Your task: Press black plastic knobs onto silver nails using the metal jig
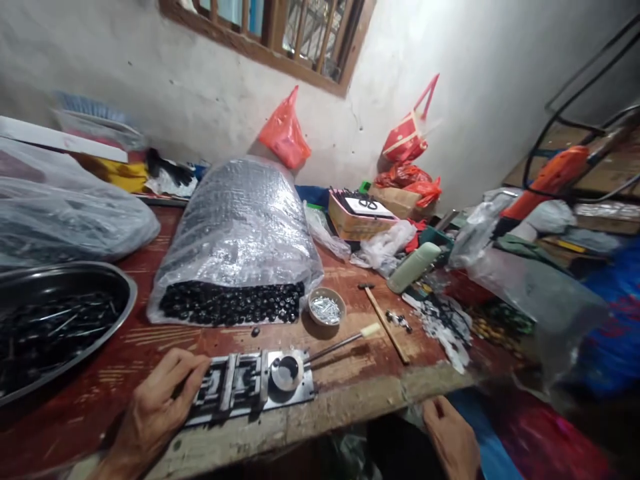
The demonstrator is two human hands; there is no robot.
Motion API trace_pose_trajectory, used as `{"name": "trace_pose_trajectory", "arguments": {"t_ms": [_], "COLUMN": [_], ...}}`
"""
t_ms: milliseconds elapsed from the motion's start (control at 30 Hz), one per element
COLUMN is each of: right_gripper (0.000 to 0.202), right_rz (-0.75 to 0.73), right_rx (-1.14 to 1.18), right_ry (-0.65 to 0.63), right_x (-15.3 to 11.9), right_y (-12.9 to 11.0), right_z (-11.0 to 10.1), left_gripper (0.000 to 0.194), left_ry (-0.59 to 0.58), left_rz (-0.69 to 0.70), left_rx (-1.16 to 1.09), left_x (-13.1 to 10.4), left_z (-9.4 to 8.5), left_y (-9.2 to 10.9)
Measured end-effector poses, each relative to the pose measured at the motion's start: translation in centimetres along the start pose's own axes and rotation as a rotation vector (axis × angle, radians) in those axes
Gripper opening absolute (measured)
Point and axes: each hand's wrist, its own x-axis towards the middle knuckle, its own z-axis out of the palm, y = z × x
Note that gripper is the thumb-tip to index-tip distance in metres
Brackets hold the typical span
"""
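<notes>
Below the front edge of the workbench (pixel 360 397), at 5 o'clock, the right hand (pixel 451 433) has curled fingers; contents cannot be determined. At 7 o'clock, the left hand (pixel 163 397) bends its fingers at the left end of a metal jig (pixel 263 380); grip cannot be determined. From the jig: hammer (pixel 385 320) at 2 o'clock, bowl (pixel 341 303) of metal pins (pixel 325 311) at 1, plastic bag (pixel 240 227) of black parts (pixel 230 303) at 12.

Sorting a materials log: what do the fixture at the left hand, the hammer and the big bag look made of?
Fixture: metal, probably steel or aluminium; silvery grey, with a bright sheen on its flat plate.
Hammer: pale wooden-looking handle; dark head, likely metal, finish too small to judge.
Bag: translucent plastic film, glossy; wrinkled, with sharp white reflections.
</notes>
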Motion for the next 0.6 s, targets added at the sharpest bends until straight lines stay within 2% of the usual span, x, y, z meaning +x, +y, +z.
{"name": "trace_pose_trajectory", "arguments": {"t_ms": [100, 200, 300, 400, 500, 600], "right_gripper": [0.031, 0.026, 0.028, 0.028, 0.024, 0.02], "right_rz": [0.056, -0.15, -0.504, -0.774, -0.895, -0.888], "right_rx": [0.225, 0.484, 0.609, 0.579, 0.358, 0.074], "right_ry": [0.168, 0.269, 0.177, 0.029, -0.115, -0.173], "right_x": [-1.2, -2.4, -3.3, -3.7, -3.4, -2.5], "right_y": [-1.4, -5.5, -11.5, -18.0, -24.0, -28.9], "right_z": [0.7, 1.1, 0.5, -0.5, -0.8, 0.2], "left_gripper": [0.018, 0.016, 0.016, 0.017, 0.018, 0.019], "left_ry": [-0.067, -0.058, -0.047, -0.052, -0.052, -0.056], "left_rz": [0.009, -0.003, -0.011, -0.019, -0.016, -0.032], "left_rx": [-0.068, -0.083, -0.072, -0.069, -0.067, -0.058], "left_x": [-0.3, -0.3, -0.2, -0.2, -0.3, -0.4], "left_z": [0.2, 0.1, 0.1, 0.2, 0.3, 0.3], "left_y": [0.1, 0.2, 0.3, 0.4, 0.4, 0.4]}}
